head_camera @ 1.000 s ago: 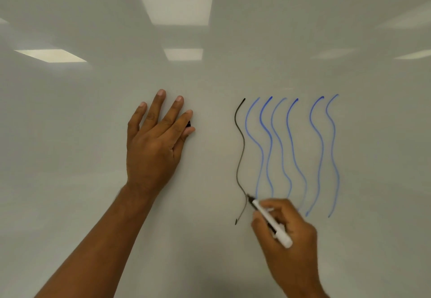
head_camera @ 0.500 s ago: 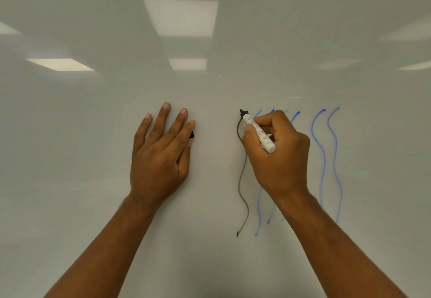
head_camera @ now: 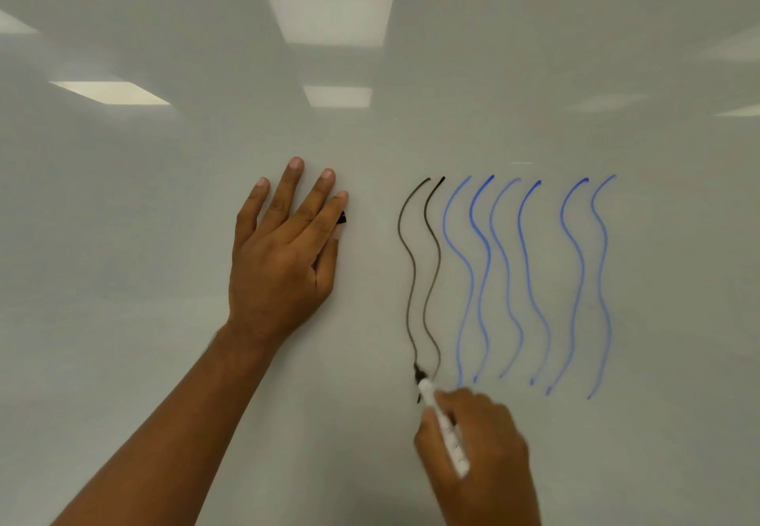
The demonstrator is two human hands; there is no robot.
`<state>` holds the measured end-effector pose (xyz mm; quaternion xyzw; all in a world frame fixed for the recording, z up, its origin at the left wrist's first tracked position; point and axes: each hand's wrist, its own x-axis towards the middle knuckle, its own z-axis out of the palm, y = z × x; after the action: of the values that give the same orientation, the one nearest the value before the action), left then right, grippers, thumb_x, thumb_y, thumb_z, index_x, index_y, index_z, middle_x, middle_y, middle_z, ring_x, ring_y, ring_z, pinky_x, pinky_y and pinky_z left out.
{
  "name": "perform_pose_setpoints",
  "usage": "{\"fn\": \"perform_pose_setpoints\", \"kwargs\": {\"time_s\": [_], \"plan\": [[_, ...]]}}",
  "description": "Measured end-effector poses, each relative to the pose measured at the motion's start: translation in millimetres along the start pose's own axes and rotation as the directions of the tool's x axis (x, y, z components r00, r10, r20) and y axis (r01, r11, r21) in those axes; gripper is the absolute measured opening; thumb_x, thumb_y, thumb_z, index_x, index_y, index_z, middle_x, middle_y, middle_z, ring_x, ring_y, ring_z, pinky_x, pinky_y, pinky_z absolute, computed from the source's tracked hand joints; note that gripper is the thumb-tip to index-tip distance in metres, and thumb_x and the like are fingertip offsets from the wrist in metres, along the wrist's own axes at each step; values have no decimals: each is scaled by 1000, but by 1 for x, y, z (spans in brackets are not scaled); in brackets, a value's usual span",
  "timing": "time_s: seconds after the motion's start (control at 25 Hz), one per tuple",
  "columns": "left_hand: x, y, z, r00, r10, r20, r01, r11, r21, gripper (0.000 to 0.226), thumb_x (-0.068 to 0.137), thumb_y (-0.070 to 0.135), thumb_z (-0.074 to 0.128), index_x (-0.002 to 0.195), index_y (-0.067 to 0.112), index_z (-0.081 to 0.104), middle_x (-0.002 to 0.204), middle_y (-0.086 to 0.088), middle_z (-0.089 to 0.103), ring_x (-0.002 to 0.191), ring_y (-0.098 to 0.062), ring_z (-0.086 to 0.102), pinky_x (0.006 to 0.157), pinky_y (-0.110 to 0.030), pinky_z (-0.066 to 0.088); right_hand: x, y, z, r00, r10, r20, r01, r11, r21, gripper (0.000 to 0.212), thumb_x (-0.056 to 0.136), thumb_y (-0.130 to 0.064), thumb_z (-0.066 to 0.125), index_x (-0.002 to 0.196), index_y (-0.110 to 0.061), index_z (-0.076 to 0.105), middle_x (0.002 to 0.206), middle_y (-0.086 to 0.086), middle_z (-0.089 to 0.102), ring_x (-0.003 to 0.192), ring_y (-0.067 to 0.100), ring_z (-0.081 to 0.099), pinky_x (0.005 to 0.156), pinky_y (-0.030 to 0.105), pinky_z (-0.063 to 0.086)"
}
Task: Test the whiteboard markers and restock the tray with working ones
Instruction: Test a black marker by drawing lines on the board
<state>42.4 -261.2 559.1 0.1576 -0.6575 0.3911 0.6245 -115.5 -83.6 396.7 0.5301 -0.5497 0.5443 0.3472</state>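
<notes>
Your right hand (head_camera: 481, 443) pinches the black marker (head_camera: 446, 431) toward its tip (light, stiff, likely slick plastic, so that hold suits), while your left hand (head_camera: 283, 262) lies flat, straight-fingered, over a black cap (head_camera: 342, 219).

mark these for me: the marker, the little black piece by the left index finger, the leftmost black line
marker (head_camera: 450, 441): head view, middle of the white barrel.
black piece (head_camera: 342, 219): head view, its exposed end.
leftmost black line (head_camera: 413, 276): head view, midway along the stroke.

Reflected ceiling light panels (head_camera: 329, 7) — pale rectangles, brightest at top centre.
</notes>
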Motion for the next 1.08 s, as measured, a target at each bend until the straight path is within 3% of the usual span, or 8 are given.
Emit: {"fn": "perform_pose_setpoints", "kwargs": {"time_s": [0.16, 0.32, 0.52, 0.6, 0.72, 0.8, 1.0, 1.08], "plan": [[1, -3, 1, 1000, 10, -6, -10, 1000, -18, 38, 110, 22, 57, 147, 13, 62, 157, -5, 54, 156, -28, 38, 123, -57, 35, -31, -5, 12, 990, 17, 137, -22, 999, 36, 12, 79, -28, 67, 84, -31, 56, 59, -11, 48, 59, 9, 38, 48, 23, 40], [1, -2, -5, 1000, -20, 1, 20, 998, -58, 34, 112, 20, 55, 143, 11, 65, 153, -5, 60, 153, -27, 44, 123, -54, 36, -27, -3, -14, 932, 308, 188, -352, 891, 287, 21, 80, -29, 73, 92, -41, 62, 72, -16, 68, 65, 5, 63, 56, 17, 48], [1, 16, -28, 962, -255, 97, 273, 901, -336, 34, 112, 13, 51, 142, 3, 62, 148, -11, 64, 149, -25, 49, 126, -49, 35, -33, -6, -44, 894, 356, 273, -438, 824, 359, 30, 83, -19, 79, 98, -41, 66, 83, -17, 73, 79, 12, 70, 69, 12, 50], [-11, 41, -45, 867, -476, 147, 469, 681, -562, 30, 111, 14, 53, 137, 6, 66, 142, -7, 69, 145, -19, 54, 122, -40, 42, -33, -10, -55, 881, 369, 296, -464, 797, 387, 33, 82, -20, 79, 101, -45, 67, 86, -16, 73, 82, 11, 68, 68, 11, 51], [-38, 87, -77, 486, -757, 436, 635, -36, -772, 21, 109, 19, 56, 122, 14, 71, 125, -7, 77, 129, -26, 69, 115, -49, 50, -33, -19, -72, 888, 383, 256, -458, 794, 401, 34, 81, -22, 81, 103, -45, 70, 87, -13, 74, 83, 12, 67, 70, 15, 52], [-56, 118, -99, 267, -711, 651, 591, -412, -693, 21, 110, 19, 54, 124, 12, 68, 123, -16, 77, 124, -31, 71, 111, -50, 53, -32, -24, -83, 898, 379, 226, -441, 779, 446, 25, 82, -35, 77, 106, -41, 71, 92, -12, 76, 84, 14, 70, 72, 20, 54], [-81, 172, -147, -3, -427, 904, 362, -843, -397, 35, 108, 19, 49, 139, 7, 59, 129, -27, 72, 123, -38, 71, 99, -44, 59, -40, -58, -111, 865, 353, 358, -487, 765, 422, 19, 85, -39, 61, 98, -34, 73, 86, -21, 76, 81, 2, 71, 72, 7, 49], [-85, 183, -159, -61, -328, 943, 262, -917, -302, 31, 108, 18, 49, 133, 4, 59, 129, -29, 72, 120, -40, 72, 96, -47, 61, -51, -43, -102, 769, 354, 532, -576, 746, 334, 32, 94, -25, 61, 72, -5, 72, 62, -21, 71, 60, -10, 65, 69, 10, 48]]}}
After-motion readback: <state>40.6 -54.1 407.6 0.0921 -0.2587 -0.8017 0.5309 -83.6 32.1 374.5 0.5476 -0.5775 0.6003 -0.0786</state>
